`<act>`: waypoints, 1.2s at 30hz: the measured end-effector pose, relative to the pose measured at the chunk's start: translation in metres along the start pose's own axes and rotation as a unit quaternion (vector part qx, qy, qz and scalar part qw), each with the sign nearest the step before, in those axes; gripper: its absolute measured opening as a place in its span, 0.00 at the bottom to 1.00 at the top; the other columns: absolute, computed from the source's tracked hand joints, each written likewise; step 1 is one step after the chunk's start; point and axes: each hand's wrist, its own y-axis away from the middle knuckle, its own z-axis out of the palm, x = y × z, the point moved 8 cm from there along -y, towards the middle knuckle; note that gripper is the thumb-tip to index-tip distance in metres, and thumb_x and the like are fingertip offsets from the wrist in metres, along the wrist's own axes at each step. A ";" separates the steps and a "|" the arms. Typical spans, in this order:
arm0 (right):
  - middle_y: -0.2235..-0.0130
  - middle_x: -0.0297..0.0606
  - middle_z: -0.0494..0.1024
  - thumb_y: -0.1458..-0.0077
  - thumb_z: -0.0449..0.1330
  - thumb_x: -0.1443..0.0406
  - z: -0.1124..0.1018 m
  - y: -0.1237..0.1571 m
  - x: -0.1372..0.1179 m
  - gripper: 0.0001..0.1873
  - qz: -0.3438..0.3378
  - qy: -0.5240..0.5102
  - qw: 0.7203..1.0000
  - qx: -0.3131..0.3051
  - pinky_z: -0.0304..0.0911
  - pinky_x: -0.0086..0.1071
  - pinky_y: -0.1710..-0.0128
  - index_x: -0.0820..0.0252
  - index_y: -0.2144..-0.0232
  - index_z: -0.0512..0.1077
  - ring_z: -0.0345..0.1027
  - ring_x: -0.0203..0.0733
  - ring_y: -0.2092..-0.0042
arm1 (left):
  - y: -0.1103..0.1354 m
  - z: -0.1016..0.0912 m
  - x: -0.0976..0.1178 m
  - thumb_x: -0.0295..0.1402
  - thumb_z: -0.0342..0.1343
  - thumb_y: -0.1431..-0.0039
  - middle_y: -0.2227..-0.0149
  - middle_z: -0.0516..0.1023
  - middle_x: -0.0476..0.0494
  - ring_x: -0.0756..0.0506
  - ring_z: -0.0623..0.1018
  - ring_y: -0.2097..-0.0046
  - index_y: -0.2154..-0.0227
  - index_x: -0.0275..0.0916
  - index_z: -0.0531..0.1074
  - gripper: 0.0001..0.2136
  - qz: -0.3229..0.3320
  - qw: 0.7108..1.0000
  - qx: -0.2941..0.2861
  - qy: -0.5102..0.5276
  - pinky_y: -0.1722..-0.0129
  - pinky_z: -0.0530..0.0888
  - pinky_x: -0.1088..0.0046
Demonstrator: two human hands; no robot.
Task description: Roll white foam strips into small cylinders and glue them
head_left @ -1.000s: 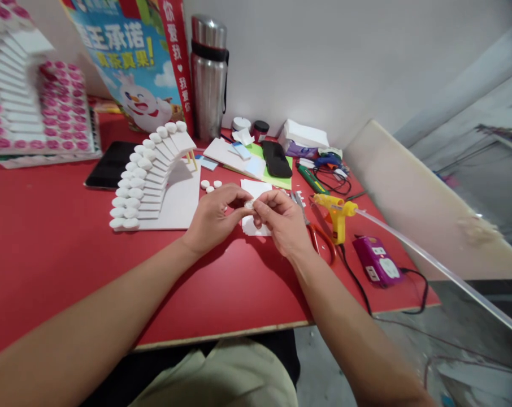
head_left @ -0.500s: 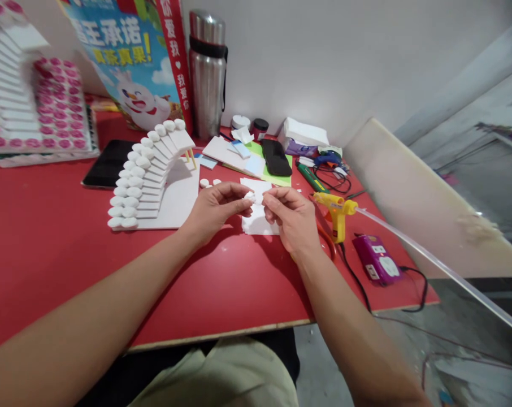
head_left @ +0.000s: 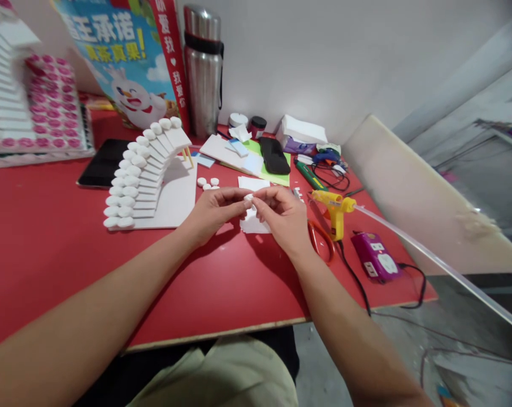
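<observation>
Between the fingertips of both hands is a small white piece point(head_left: 248, 198), too small to make out clearly. My left hand point(head_left: 216, 212) pinches it from the left. My right hand point(head_left: 281, 213) comes at it from the right, thumb and fingers closed at the same piece. White paper sheets point(head_left: 256, 226) lie on the table beneath the fingers. Just beyond my left hand sit several round white pieces point(head_left: 208, 182). Left of it stands a white model staircase point(head_left: 154, 169), its outer edge lined with paired white round pieces.
A yellow glue gun point(head_left: 334, 209) with a long clear stick stands right, by orange-handled scissors point(head_left: 321, 243) and a purple power box point(head_left: 374, 257). Behind are a steel flask point(head_left: 203, 73), a black case point(head_left: 274, 155) and tissues point(head_left: 302, 134). A pink-dotted model point(head_left: 52, 107) stands far left.
My right hand has moved left, so its fingertips now meet those of my left hand at the white piece. The view has shifted slightly, and more of the scissors shows.
</observation>
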 end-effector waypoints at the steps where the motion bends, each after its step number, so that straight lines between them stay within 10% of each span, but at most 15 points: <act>1: 0.73 0.29 0.76 0.41 0.68 0.60 0.000 0.000 0.001 0.07 -0.001 0.001 1.000 0.000 0.66 0.31 0.72 0.57 0.65 0.76 0.67 0.33 0.74 | 0.000 0.000 0.000 0.43 0.74 0.48 0.61 0.85 0.40 0.44 0.82 0.62 0.57 0.39 0.85 0.18 0.003 1.000 -0.002 -0.004 0.61 0.79 0.67; 19: 0.67 0.36 0.77 0.35 0.59 0.67 0.010 0.011 -0.020 0.05 -0.182 0.240 0.954 -0.015 0.66 0.33 0.65 0.57 0.64 0.75 0.70 0.38 0.67 | 0.001 -0.004 0.013 0.39 0.73 0.52 0.74 0.77 0.48 0.50 0.71 0.72 0.68 0.37 0.82 0.13 0.002 0.993 0.051 -0.104 0.71 0.69 0.72; 36: 0.78 0.28 0.71 0.42 0.63 0.61 0.006 0.001 0.011 0.07 0.035 0.087 0.996 -0.006 0.59 0.29 0.75 0.57 0.70 0.73 0.62 0.33 0.77 | 0.001 0.003 -0.005 0.32 0.70 0.54 0.80 0.68 0.49 0.54 0.63 0.77 0.74 0.34 0.80 0.07 -0.101 0.994 0.027 0.032 0.78 0.58 0.77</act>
